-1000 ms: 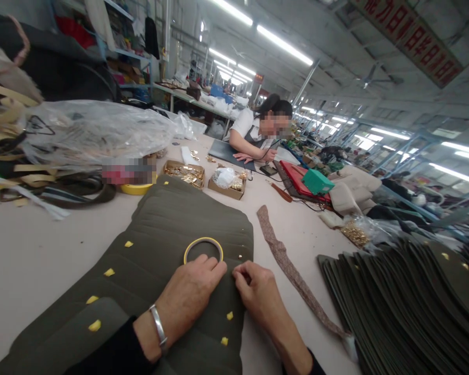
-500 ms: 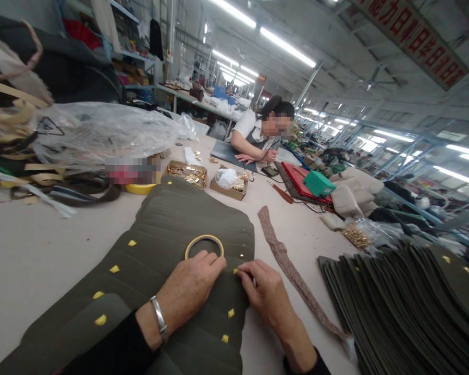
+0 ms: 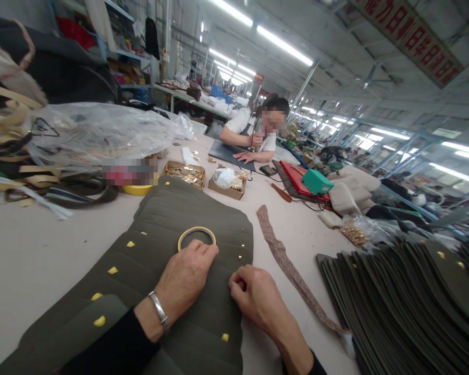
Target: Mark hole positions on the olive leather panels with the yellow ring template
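Note:
My left hand point(image 3: 185, 271), with a silver bracelet at the wrist, is closed on the near rim of a roll of yellow tape point(image 3: 179, 240). The roll stands tilted over a stack of dark olive padded panels point(image 3: 195, 211). My right hand point(image 3: 254, 291) is curled with thumb and forefinger together at the right edge of the top panel; anything between those fingertips is hidden. Small yellow tape pieces point(image 3: 112, 270) dot the layered left edges. One more tape piece point(image 3: 225, 337) lies below my right hand. Two small gold studs point(image 3: 239, 257) show just above it.
A brown fabric strip point(image 3: 283, 260) lies right of the panels, beside a fanned stack of dark panels point(image 3: 398, 302). Boxes of gold hardware point(image 3: 185, 174) stand beyond. A co-worker point(image 3: 238, 127) leans over a dark sheet across the table. Plastic bags point(image 3: 101, 133) and straps crowd the left.
My right hand has moved slightly down along the panel edge; two yellow pieces near it no longer show. My left hand and the tape roll have shifted a little left and up.

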`<action>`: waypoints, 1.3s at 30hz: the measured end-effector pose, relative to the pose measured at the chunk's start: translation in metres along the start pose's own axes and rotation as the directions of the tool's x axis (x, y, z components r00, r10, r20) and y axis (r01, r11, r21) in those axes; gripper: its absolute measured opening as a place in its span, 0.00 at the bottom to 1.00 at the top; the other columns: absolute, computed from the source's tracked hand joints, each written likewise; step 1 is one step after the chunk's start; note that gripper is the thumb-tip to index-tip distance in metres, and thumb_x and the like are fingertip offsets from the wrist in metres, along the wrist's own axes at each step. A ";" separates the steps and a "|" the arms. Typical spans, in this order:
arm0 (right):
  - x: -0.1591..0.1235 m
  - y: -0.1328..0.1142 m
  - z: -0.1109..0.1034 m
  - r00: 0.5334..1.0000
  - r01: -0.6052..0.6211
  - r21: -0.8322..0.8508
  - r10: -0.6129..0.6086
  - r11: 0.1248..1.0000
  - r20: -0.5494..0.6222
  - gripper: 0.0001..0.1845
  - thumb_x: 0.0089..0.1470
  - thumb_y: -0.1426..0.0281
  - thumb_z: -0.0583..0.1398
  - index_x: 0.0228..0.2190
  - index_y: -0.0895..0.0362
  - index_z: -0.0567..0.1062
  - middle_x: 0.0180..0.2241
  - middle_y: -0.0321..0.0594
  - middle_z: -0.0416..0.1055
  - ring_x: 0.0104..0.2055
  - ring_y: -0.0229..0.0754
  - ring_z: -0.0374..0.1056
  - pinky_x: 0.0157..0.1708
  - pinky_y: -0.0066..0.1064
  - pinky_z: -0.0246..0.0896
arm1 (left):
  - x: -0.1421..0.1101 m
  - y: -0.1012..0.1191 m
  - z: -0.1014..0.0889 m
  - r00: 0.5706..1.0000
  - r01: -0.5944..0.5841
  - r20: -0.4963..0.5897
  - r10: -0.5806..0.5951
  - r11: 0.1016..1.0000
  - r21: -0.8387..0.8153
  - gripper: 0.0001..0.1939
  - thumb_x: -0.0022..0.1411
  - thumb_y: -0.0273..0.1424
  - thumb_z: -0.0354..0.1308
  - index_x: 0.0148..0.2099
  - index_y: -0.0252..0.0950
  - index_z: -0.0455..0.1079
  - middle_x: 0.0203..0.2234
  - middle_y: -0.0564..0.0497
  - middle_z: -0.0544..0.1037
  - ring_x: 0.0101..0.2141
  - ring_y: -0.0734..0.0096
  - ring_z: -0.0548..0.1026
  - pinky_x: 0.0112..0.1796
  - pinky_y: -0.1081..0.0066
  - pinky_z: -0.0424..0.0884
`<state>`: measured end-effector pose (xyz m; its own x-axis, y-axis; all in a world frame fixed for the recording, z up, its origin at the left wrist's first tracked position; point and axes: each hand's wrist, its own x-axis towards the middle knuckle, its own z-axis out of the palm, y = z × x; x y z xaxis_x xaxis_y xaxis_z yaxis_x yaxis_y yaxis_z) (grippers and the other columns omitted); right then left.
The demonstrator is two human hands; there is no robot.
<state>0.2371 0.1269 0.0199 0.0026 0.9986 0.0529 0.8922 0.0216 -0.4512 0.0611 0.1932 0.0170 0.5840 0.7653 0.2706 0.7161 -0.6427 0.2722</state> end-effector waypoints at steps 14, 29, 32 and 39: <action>0.000 -0.004 -0.015 0.902 0.380 0.343 -0.262 0.859 -0.343 0.10 0.56 0.76 0.57 0.40 0.57 0.75 0.36 0.42 0.75 0.37 0.40 0.70 0.38 0.30 0.66 | -0.005 0.002 0.001 0.965 -0.256 -0.135 0.226 0.922 -0.290 0.22 0.70 0.29 0.43 0.64 0.40 0.49 0.50 0.47 0.76 0.46 0.70 0.77 0.45 0.72 0.73; -0.006 -0.007 -0.001 0.853 0.377 0.143 -0.283 0.915 -0.438 0.08 0.52 0.77 0.55 0.28 0.58 0.74 0.24 0.38 0.72 0.25 0.38 0.68 0.27 0.28 0.64 | -0.008 0.014 -0.003 0.974 -0.224 -0.064 0.215 0.953 -0.206 0.09 0.68 0.26 0.45 0.36 0.39 0.64 0.25 0.55 0.73 0.25 0.71 0.74 0.25 0.72 0.63; -0.005 -0.013 -0.003 0.962 0.081 0.494 0.061 0.866 -0.266 0.06 0.50 0.74 0.57 0.25 0.58 0.74 0.20 0.34 0.71 0.20 0.34 0.66 0.21 0.24 0.61 | -0.011 0.016 -0.002 0.956 -0.279 -0.151 0.253 0.943 -0.182 0.11 0.68 0.26 0.44 0.34 0.38 0.64 0.23 0.55 0.71 0.24 0.71 0.71 0.25 0.72 0.62; 0.007 0.020 -0.005 0.921 -0.360 0.692 0.355 0.626 0.158 0.08 0.46 0.67 0.62 0.25 0.61 0.74 0.18 0.33 0.70 0.17 0.32 0.66 0.19 0.23 0.64 | -0.014 0.024 0.003 0.966 -0.252 0.029 0.256 0.963 -0.090 0.08 0.65 0.22 0.47 0.37 0.38 0.65 0.27 0.53 0.72 0.29 0.68 0.70 0.30 0.69 0.63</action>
<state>0.2577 0.1336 0.0155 0.2480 0.9353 -0.2524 0.2445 -0.3125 -0.9179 0.0718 0.1672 0.0171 0.7586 0.5761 0.3043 0.5081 -0.8155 0.2771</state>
